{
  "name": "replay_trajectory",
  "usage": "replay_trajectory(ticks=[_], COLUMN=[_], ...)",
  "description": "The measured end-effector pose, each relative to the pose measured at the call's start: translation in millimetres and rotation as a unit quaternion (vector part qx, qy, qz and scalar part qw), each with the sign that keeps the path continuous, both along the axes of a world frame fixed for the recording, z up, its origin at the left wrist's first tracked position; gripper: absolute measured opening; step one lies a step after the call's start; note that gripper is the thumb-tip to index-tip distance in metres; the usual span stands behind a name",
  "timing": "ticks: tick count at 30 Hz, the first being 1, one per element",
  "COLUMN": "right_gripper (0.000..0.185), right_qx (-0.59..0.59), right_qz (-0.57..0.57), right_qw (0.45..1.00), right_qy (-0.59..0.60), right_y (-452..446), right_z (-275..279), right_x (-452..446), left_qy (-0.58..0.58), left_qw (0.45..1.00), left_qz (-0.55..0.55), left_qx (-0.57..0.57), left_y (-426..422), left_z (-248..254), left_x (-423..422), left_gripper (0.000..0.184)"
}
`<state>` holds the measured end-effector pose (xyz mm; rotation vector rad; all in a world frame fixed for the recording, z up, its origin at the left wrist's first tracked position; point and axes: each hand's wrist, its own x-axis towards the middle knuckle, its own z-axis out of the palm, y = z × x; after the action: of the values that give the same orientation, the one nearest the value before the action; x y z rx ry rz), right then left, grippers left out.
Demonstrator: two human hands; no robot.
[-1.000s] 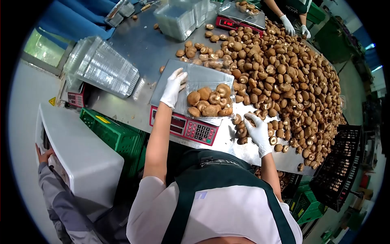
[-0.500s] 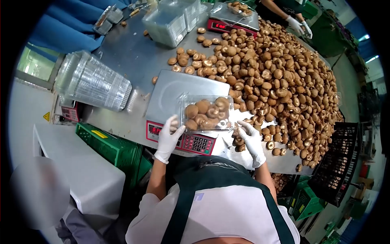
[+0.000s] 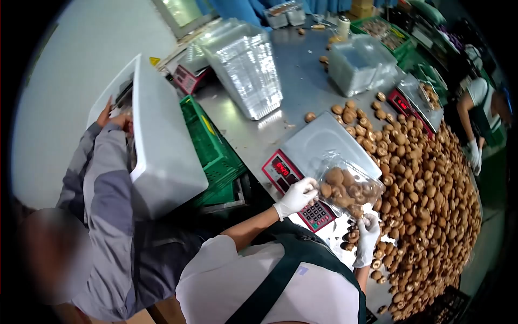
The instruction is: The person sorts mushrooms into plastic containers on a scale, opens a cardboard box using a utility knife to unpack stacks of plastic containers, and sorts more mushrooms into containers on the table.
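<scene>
A clear plastic box of brown mushrooms (image 3: 343, 186) rests tilted on the lower right part of the scale's silver plate (image 3: 326, 141). My left hand (image 3: 298, 197), in a white glove, has its fingers bent against the box's near left edge, above the scale's red keypad panel (image 3: 315, 215). At the box's near right corner is my gloved right hand (image 3: 368, 237), its fingers curled around that corner. The red display of the scale (image 3: 281, 168) is lit. A large heap of loose mushrooms (image 3: 431, 216) lies to the right.
Stacked clear boxes (image 3: 245, 67) stand at the back left, more (image 3: 359, 65) behind the scale. A second scale (image 3: 413, 110) is at the right. A person in grey sleeves (image 3: 108, 189) reaches into a white bin (image 3: 167, 146) beside green crates (image 3: 210, 146). Another person (image 3: 475, 113) stands far right.
The view has swung left. My left hand came from the scale plate's far left to the box's near edge, and my right hand from the loose mushrooms to its near right corner.
</scene>
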<state>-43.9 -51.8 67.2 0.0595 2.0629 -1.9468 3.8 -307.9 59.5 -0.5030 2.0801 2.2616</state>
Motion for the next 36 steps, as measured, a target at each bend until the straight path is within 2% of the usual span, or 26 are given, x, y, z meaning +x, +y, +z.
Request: replay_trajectory(ticks=[3,5,6,7,8,9,10,11,13,19,23,25,26,27,29,30,31,32,33,34,35,36], right_gripper=[0.016,0.017,0.030,0.037,0.038,0.037,0.035,0.038,0.028,0.030,0.025,0.023,0.021,0.020,0.024,0.027,0.030,0.038,0.027,0.022,0.016,0.010], right_qx=[-0.009,0.103,0.232,0.163,0.171,0.181,0.206,0.200,0.206,0.220,0.192,0.179,0.180,0.180,0.122,0.091,0.060,0.079,0.008,-0.060,-0.127,-0.109], right_qz=[-0.006,0.039,0.085,0.089,0.093,0.108,0.090,0.059,0.062,0.050,0.037,0.034,0.061,0.088,0.119,0.120,0.120,0.144,0.152,0.151,0.149,0.159], right_qw=[0.996,0.971,0.933,0.934,0.884,0.858,0.834,0.829,0.797,0.774,0.803,0.815,0.844,0.870,0.898,0.933,0.960,0.983,0.984,0.986,0.981,0.979], right_qy=[0.093,0.211,0.261,0.305,0.425,0.469,0.504,0.519,0.565,0.592,0.563,0.550,0.501,0.450,0.406,0.328,0.246,0.080,0.093,0.040,-0.013,-0.060], right_y=[-2,5,17,23,11,5,7,-3,-4,-9,-14,-12,-8,-6,-11,-15,-19,-16,-16,-17,-18,-19], right_z=[3,3,3,-10,8,19,15,27,30,37,39,34,26,24,24,23,24,32,22,15,10,10], right_x=[8,6,3,1,-6,-9,-13,-14,-18,-14,-6,-2,2,4,8,14,19,24,25,25,22,17], left_qy=[0.066,0.020,0.056,0.146,0.220,0.285,0.327,0.327,0.357,0.370,0.361,0.346,0.265,0.267,0.262,0.271,0.273,0.261,0.249,0.207,0.145,0.082], left_qw=[0.993,0.992,0.983,0.948,0.927,0.904,0.825,0.787,0.771,0.800,0.830,0.888,0.952,0.951,0.954,0.953,0.953,0.955,0.958,0.965,0.975,0.983], left_qz=[-0.068,-0.091,-0.094,-0.081,-0.009,0.019,0.049,0.050,0.072,0.074,0.073,0.072,0.058,0.058,0.048,0.026,0.026,0.018,0.009,0.052,0.123,0.146], left_qx=[-0.070,-0.079,-0.147,-0.272,-0.304,-0.317,-0.458,-0.521,-0.522,-0.465,-0.418,-0.295,-0.142,-0.143,0.136,0.131,0.130,0.136,0.142,0.151,0.114,0.073], left_y=[-8,-14,-16,-17,-11,-17,-15,-18,-20,-24,-21,-15,-15,-10,1,-2,-3,-4,-4,-5,-7,-11], left_z=[3,18,22,32,31,13,39,41,37,38,37,40,32,35,43,35,29,25,23,17,13,7], left_x=[11,15,16,16,13,6,7,9,8,16,19,20,22,21,17,19,21,22,22,21,20,21], left_gripper=[0.025,0.034,0.039,0.040,0.042,0.035,0.033,0.032,0.032,0.037,0.044,0.040,0.041,0.041,0.052,0.063,0.063,0.062,0.061,0.058,0.045,0.037])
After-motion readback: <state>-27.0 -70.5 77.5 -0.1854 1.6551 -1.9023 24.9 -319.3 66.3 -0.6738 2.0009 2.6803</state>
